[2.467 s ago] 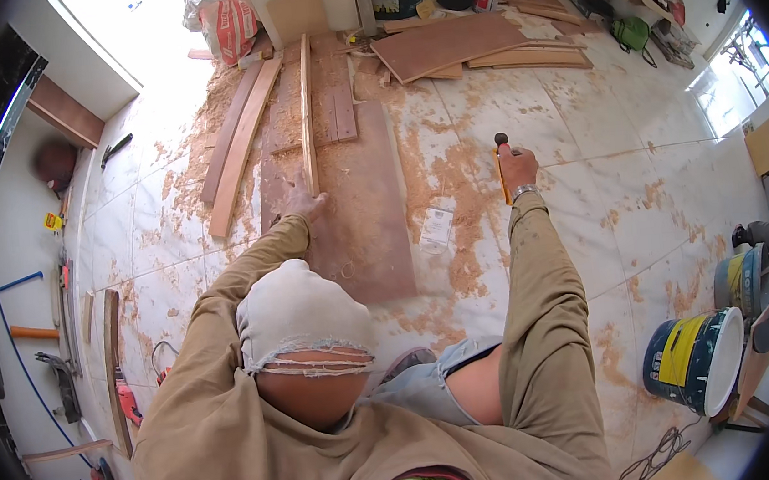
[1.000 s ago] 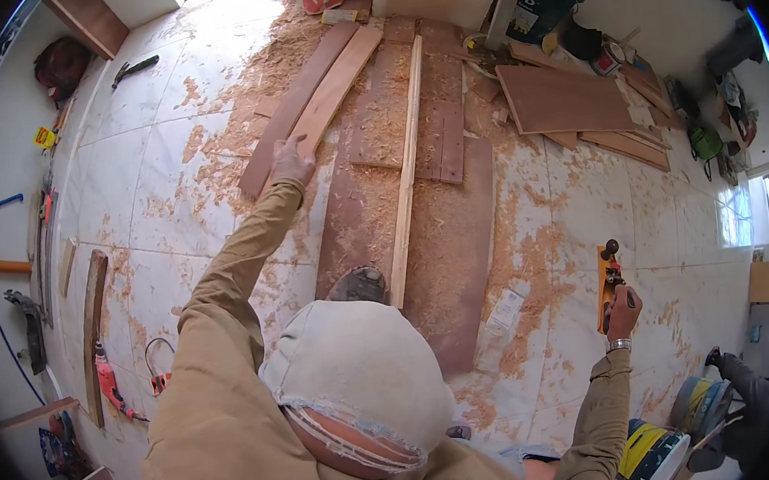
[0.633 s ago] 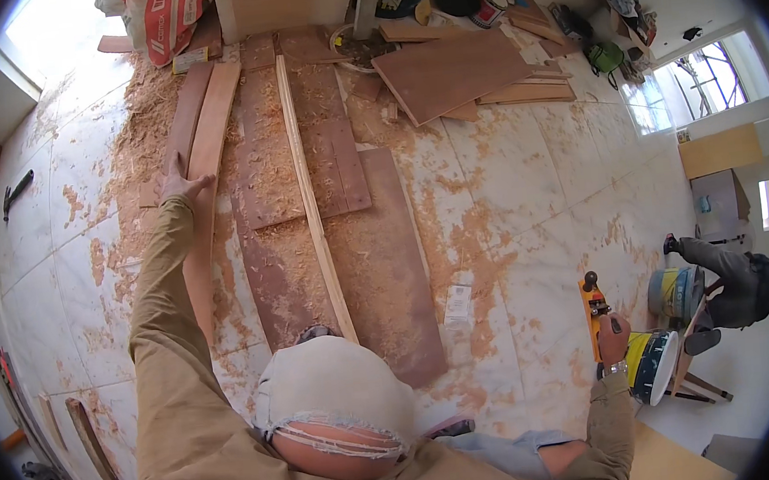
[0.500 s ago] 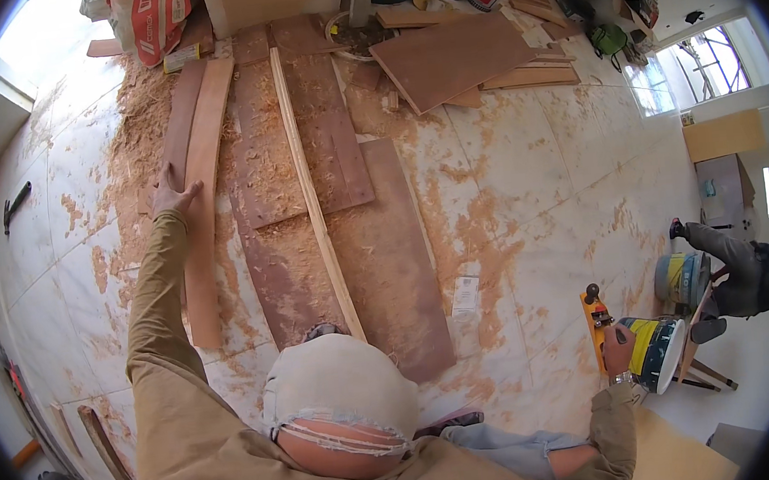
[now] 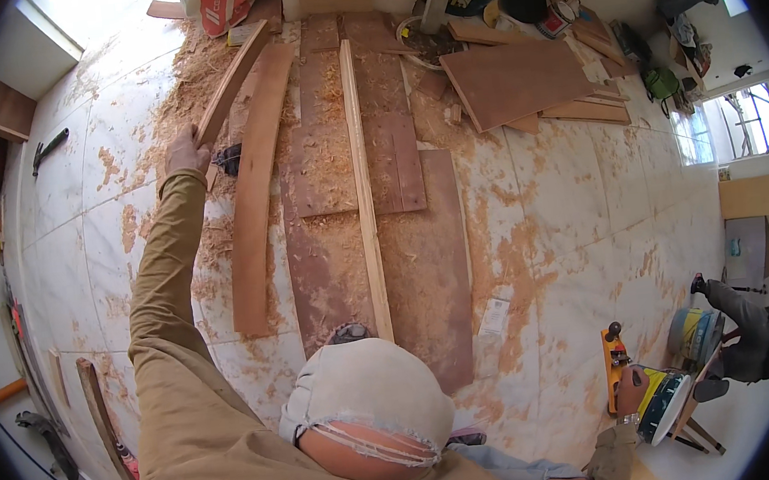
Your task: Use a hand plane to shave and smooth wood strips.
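My left hand (image 5: 185, 155) is closed round the near end of a narrow wooden board (image 5: 233, 81), whose edge faces up as it slants away from me. Beside it lies a longer reddish plank (image 5: 262, 196), flat on the floor. A small dark object (image 5: 229, 159), whose kind I cannot make out, shows between the two. At the far right, my right hand (image 5: 633, 390) grips an orange hand plane (image 5: 615, 366) with a dark round knob. A long pale strip of wood (image 5: 364, 196) runs from near my knee across brown panels (image 5: 434, 281) covered in shavings.
Shavings litter the white tiled floor (image 5: 564, 206). Buckets (image 5: 669, 405) and another person (image 5: 750, 336) are at the right. Stacked boards (image 5: 526, 81) lie at the back right, a red and white sack (image 5: 222, 3) at the back left. A hammer-like tool (image 5: 49, 150) lies far left.
My left hand has gone from resting across the two boards to holding the narrower one, now tipped up and apart from the longer plank. The view has shifted left. My right hand stays on the plane.
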A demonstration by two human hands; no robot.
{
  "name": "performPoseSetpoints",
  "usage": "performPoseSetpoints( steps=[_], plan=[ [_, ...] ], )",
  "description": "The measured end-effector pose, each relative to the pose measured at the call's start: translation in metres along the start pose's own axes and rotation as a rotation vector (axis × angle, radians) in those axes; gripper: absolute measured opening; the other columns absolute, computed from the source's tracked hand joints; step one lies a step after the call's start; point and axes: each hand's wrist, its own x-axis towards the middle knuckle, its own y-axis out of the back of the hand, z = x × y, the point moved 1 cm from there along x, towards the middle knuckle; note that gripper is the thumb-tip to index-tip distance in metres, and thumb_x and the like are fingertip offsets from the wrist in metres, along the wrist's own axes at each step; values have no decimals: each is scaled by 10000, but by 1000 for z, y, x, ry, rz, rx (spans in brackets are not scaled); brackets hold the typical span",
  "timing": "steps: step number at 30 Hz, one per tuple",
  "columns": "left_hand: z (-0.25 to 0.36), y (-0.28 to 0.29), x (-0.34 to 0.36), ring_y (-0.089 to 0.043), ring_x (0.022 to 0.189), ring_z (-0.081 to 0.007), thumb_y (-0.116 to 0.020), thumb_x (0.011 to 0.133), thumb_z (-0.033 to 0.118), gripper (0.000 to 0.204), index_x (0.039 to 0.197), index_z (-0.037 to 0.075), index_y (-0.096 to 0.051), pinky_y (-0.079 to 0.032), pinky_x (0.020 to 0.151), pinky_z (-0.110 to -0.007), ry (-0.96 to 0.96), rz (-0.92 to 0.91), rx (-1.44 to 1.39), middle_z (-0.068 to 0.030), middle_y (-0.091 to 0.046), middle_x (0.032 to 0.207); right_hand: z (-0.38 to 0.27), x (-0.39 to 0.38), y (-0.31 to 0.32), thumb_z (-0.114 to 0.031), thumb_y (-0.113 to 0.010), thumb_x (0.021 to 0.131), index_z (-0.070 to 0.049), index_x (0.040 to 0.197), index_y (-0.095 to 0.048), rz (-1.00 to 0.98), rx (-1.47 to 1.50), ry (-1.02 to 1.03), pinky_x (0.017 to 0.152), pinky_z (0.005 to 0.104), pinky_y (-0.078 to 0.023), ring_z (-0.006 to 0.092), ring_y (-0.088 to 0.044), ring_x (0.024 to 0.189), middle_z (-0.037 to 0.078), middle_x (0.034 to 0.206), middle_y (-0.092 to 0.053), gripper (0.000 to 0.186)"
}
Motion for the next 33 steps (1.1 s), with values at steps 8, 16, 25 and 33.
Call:
performPoseSetpoints(
  steps=[8, 16, 25, 33],
  plan=[
    [156, 20, 115, -679, 1124, -331, -752, 871, 176, 400, 1261, 189, -663, -528, 954, -422, -369, 159, 99, -104, -726, 1184, -6, 0, 5, -156, -680, 936, -22, 977, -624, -1, 17, -142, 391, 234, -417, 81, -512, 485, 32, 775, -601, 151],
    [196, -74, 204, -557, 1301, -305, -657, 862, 36, 471, 1277, 254, -618, -259, 1182, -641, -427, 63, 125, -43, -661, 1289, 12, -42, 40, -154, -688, 923, 8, 1015, -611, 178, -179, -19, 458, 266, -439, 105, -548, 541, 53, 795, -595, 201],
    [182, -104, 241, -586, 1270, -337, -730, 851, 98, 534, 1360, 222, -626, -416, 1120, -439, -529, -56, 134, -135, -675, 1293, 18, -76, 65, -142, -685, 914, 30, 1002, -630, 134, -336, -41, 606, 287, -483, 124, -567, 654, 70, 857, -632, 201],
    [220, -82, 205, -580, 1288, -324, -703, 846, 128, 550, 1380, 233, -623, -502, 1047, -445, -570, -291, 232, -125, -649, 1352, -8, -58, 33, -101, -657, 874, 26, 746, -589, 325, -281, -17, 592, 304, -439, 133, -559, 641, 38, 714, -581, 193]
  ],
)
